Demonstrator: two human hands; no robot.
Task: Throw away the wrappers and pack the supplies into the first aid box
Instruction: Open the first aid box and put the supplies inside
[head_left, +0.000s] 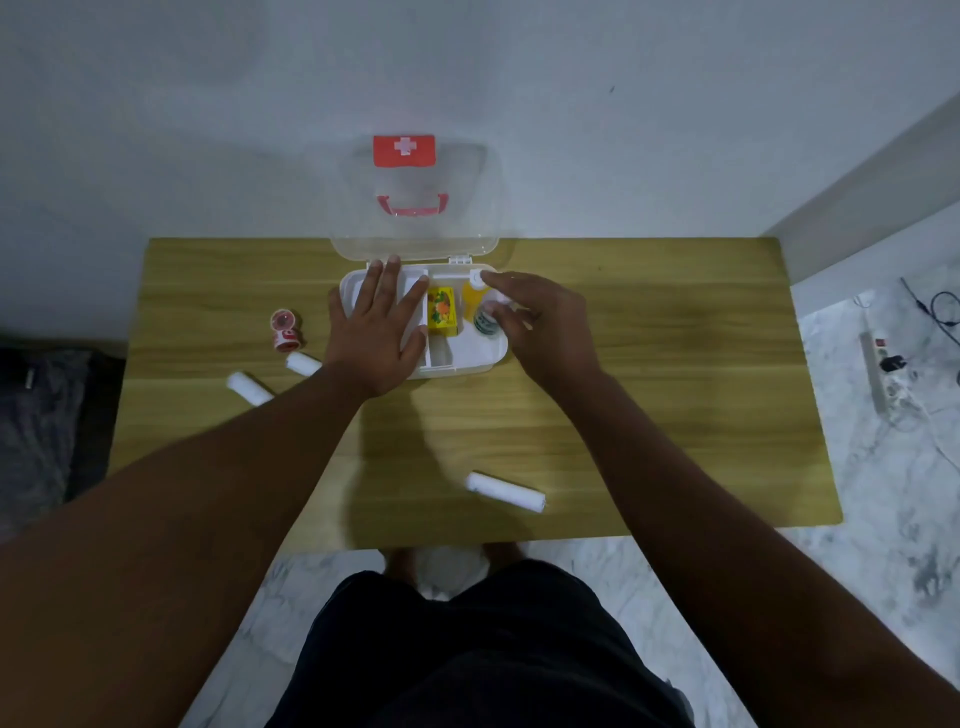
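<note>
The white first aid box (467, 358) lies open at the back middle of the table, its clear lid (415, 228) with a red cross label standing up against the wall. Inside I see a yellow carton (442, 309) and a yellow bottle (480, 306) with a white cap. My left hand (376, 332) rests flat, fingers spread, over the box's left compartments. My right hand (540, 325) hovers at the box's right side, its fingers curled around the bottle. Three white bandage rolls lie on the table: one (505, 491) near the front, two (304, 364) (248, 387) at the left.
A small red-and-white tape roll (284, 332) stands left of the box. The wooden table (649, 405) is pushed against a white wall. A power strip with cables (883, 374) lies on the marble floor at the right. Dark cloth (47, 415) is at the left.
</note>
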